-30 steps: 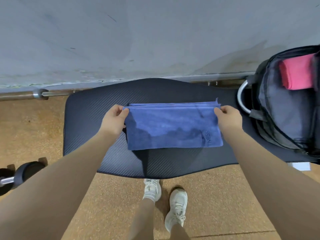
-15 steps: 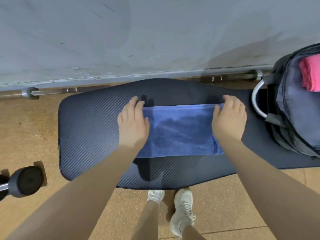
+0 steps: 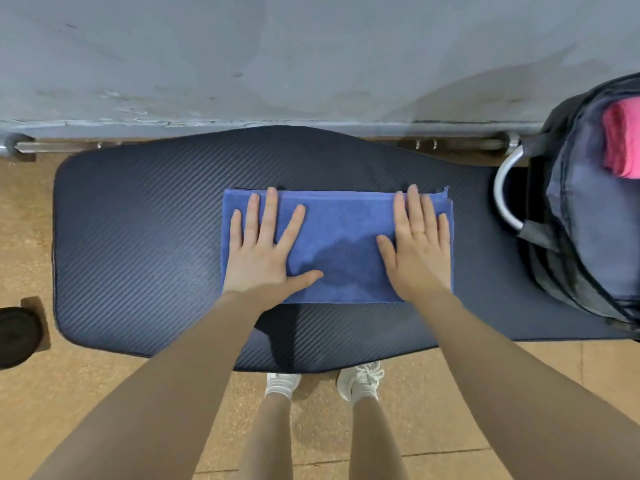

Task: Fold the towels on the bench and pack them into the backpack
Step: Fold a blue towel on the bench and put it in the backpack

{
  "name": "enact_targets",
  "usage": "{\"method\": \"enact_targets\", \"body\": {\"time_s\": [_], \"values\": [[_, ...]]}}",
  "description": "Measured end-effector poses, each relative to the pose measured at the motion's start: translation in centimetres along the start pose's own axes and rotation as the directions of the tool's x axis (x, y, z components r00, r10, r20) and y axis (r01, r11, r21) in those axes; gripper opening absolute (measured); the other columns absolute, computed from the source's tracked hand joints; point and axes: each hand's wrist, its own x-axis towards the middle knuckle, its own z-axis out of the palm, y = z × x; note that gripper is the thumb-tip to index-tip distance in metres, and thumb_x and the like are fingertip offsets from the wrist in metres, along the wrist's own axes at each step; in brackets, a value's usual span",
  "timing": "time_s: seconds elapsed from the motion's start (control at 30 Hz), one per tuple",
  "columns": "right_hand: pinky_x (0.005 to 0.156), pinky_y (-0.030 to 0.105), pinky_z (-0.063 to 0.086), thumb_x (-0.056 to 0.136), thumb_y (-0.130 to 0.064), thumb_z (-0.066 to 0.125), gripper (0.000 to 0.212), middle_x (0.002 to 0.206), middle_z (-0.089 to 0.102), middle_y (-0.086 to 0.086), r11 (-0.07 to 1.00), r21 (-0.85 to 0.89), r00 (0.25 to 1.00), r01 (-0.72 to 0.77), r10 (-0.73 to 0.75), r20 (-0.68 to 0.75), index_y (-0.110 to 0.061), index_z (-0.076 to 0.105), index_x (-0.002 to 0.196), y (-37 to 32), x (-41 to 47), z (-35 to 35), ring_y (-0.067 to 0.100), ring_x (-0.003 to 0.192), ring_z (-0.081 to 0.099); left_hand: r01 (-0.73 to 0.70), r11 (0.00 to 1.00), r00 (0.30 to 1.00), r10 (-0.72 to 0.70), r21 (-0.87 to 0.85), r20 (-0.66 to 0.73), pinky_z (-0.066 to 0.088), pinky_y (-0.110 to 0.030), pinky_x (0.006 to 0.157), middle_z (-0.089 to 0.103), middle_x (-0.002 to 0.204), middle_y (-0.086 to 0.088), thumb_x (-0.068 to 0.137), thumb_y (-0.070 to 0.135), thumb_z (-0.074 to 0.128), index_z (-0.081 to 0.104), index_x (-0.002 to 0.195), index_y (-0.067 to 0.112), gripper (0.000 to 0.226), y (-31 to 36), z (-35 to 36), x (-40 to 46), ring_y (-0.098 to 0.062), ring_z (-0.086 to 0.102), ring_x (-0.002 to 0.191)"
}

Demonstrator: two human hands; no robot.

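Note:
A blue towel (image 3: 341,233), folded into a long rectangle, lies flat in the middle of the dark padded bench (image 3: 138,237). My left hand (image 3: 263,251) presses flat on its left end with fingers spread. My right hand (image 3: 419,247) lies flat on its right end, fingers straight, a ring on one finger. An open dark backpack (image 3: 575,216) stands on the bench's right end, apart from the towel. A folded pink towel (image 3: 621,143) sits inside it near the top.
A grey wall (image 3: 311,57) runs behind the bench, with a metal bar (image 3: 460,144) along its foot. A curved metal handle (image 3: 502,188) sits beside the backpack. A black weight (image 3: 17,336) lies on the brown floor at left. My white shoes (image 3: 360,379) stand below the bench's front edge.
My hands let go of the towel's far corners and came down flat on its two ends. The towel now lies flat as a narrower folded rectangle.

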Motion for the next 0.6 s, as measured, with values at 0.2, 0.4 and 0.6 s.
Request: {"method": "enact_targets", "body": {"time_s": [0.2,0.4,0.6], "values": [[0.118,0.039,0.003,0.096,-0.049,0.027,0.070,0.158,-0.010,0.003,0.996,0.028,0.955,-0.079,0.067,0.290,-0.014,-0.002,0.149,6.7,-0.7,-4.1,0.019,0.146,-0.007,0.076,0.996,0.989,-0.081,0.038,0.125,-0.005,-0.047,0.113,-0.006,0.155,-0.012,0.061,0.083,0.022,-0.004,0.145,0.026,0.105,1.2,-1.8,0.1,-0.036,-0.003,0.143],[0.086,0.047,0.048,0.092,-0.027,0.051,0.067,0.127,0.052,0.016,0.703,0.512,0.870,-0.494,0.397,0.294,-0.013,0.013,0.146,4.1,-1.4,-5.6,0.034,0.114,0.051,0.212,0.977,0.974,-0.212,0.003,0.078,0.009,-0.040,0.108,0.034,0.146,-0.020,0.079,0.062,0.028,0.030,0.140,-0.003,0.089,6.9,-3.3,0.8,-0.035,0.036,0.133],[0.067,0.031,0.045,0.081,-0.017,0.067,0.037,0.092,0.059,0.011,0.276,0.626,0.677,-0.730,0.421,0.604,0.005,0.056,0.109,2.9,-1.2,-4.9,0.030,0.091,0.060,-0.119,0.989,0.971,0.133,-0.083,0.200,0.009,-0.042,0.116,0.009,0.154,-0.008,0.088,0.054,0.034,0.016,0.146,0.009,0.076,11.6,-2.1,1.7,-0.028,0.021,0.141]]}}
